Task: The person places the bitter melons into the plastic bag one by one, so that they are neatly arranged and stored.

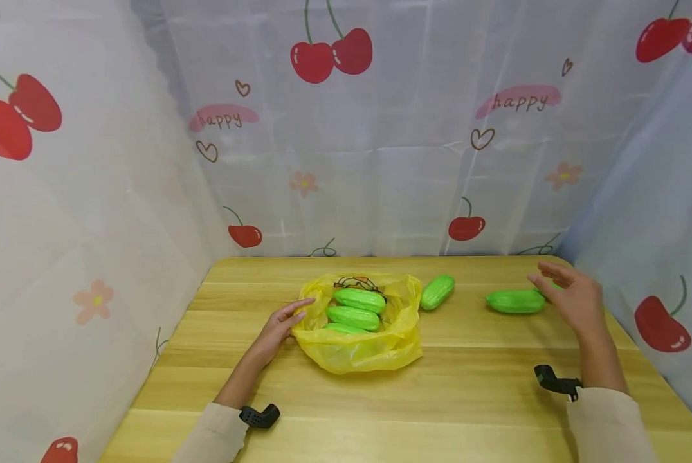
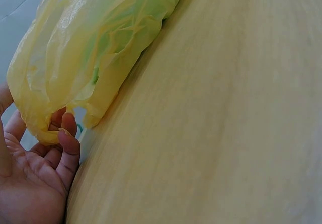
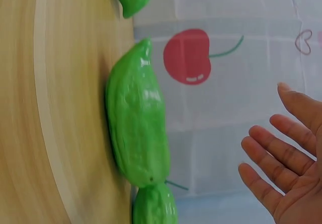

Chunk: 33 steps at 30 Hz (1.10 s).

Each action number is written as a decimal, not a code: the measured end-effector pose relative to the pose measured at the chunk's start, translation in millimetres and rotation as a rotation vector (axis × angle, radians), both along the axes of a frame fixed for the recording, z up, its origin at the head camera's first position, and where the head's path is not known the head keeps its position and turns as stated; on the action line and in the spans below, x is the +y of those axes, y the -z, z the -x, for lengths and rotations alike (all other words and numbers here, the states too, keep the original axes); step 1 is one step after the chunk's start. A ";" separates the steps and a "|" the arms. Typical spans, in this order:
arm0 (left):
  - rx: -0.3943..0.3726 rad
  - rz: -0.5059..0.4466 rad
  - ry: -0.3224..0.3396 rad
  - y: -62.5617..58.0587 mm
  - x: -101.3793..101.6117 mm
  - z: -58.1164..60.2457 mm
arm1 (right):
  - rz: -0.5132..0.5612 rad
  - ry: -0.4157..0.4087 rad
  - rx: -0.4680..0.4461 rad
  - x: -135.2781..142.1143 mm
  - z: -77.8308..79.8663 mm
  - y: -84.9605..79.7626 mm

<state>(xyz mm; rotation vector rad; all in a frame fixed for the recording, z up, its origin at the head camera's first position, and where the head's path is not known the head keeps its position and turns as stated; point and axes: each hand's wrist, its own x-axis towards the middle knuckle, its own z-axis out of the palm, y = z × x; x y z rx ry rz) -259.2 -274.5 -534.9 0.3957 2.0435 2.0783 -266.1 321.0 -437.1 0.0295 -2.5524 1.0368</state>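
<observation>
Your left hand [image 1: 276, 329] grips the edge of the bag [image 1: 357, 355]; your right hand [image 1: 577, 301], loosely spread, holds nothing. At least three gourds [image 1: 354, 317] are inside, three remain on the table [image 1: 352, 415].

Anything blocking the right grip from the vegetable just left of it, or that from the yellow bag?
Nothing visible blocks the right grip from that vegetable. Another green vegetable lies between it and the yellow bag, nearer the bag.
</observation>
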 end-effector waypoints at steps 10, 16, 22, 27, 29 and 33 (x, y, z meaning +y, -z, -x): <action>0.003 0.005 -0.004 1.2 -3.2 0.5 | -0.026 -0.023 -0.095 29.6 -9.0 5.7; -0.021 0.000 -0.001 3.4 -5.8 -5.0 | -0.038 -0.031 -0.139 44.9 -12.7 19.5; -0.028 -0.026 0.008 4.4 -5.2 -5.8 | -0.059 0.003 -0.148 61.0 -10.5 29.6; -0.029 -0.034 0.010 2.8 -3.9 -2.8 | -0.065 0.031 -0.147 71.2 -10.0 34.6; -0.023 -0.033 0.018 2.4 -2.9 -1.2 | -0.076 0.042 -0.146 74.0 -11.6 36.3; -0.006 -0.019 0.021 1.3 -1.3 0.6 | -0.103 0.061 -0.151 78.5 -13.2 40.7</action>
